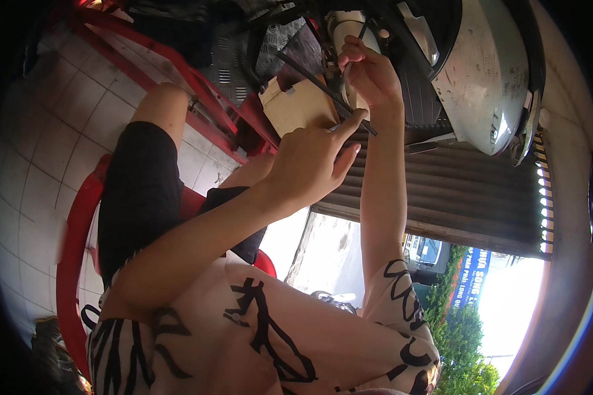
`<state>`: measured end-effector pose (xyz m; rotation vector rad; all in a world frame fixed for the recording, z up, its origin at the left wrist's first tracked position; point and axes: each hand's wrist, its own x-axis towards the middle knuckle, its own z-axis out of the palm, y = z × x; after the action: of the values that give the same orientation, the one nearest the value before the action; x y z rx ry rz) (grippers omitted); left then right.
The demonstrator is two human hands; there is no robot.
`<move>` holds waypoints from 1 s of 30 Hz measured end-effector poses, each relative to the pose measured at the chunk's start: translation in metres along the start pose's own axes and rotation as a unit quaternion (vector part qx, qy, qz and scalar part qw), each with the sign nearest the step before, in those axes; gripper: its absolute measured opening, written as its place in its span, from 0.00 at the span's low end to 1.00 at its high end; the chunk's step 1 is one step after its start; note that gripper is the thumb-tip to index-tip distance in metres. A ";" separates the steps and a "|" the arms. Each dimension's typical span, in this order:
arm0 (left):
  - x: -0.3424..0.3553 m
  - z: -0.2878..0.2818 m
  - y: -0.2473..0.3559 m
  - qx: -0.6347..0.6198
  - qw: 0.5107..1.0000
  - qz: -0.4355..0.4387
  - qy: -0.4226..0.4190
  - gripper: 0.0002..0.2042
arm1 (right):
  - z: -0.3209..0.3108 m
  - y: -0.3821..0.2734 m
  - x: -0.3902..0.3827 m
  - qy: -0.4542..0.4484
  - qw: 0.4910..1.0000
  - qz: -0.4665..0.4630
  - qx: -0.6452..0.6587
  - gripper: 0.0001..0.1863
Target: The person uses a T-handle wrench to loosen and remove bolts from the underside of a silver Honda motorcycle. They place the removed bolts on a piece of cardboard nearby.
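A dark T-handle wrench (311, 78) slants in front of a motorbike, its thin shaft reaching up into the machine. My right hand (375, 79) is raised beside the motorbike, fingers closed around the shaft. My left hand (313, 161) is lower and to the left. Its index finger lies against the near end of the crossbar, and its thumb stands apart from that finger. A small silvery spot shows by the left index finger; I cannot make out what it is. The shaft's far tip is lost among the dark motorbike parts (319, 16).
The motorbike's scuffed silver panel (484, 72) rises at right. A cardboard box (296, 108) is behind my left hand. Red metal frame bars (158, 56) run at upper left over the tiled floor (39, 171). I sit on a red plastic chair (76, 263). A slatted shutter (468, 191) is at right.
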<state>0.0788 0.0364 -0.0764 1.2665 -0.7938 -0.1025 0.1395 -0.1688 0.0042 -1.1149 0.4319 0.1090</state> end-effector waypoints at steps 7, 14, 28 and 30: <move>0.020 0.008 -0.017 -0.738 0.626 -0.248 0.049 0.26 | 0.007 -0.009 0.004 -0.043 0.996 -0.013 0.077 0.04; 0.048 0.016 0.004 -0.778 0.617 -0.114 -0.039 0.27 | 0.008 -0.002 0.005 -0.079 0.991 0.015 0.109 0.03; 0.091 -0.044 -0.004 0.026 0.988 -0.106 -0.105 0.21 | 0.005 -0.027 -0.060 0.069 0.946 -0.079 -0.306 0.23; 0.102 -0.060 0.004 0.170 0.982 0.016 -0.075 0.20 | 0.036 -0.027 -0.098 0.104 0.899 -0.105 -0.413 0.21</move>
<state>0.1874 0.0367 -0.0293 1.5823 -0.9906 -0.0366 0.0683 -0.1361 0.0781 -2.0199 0.4635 -0.0267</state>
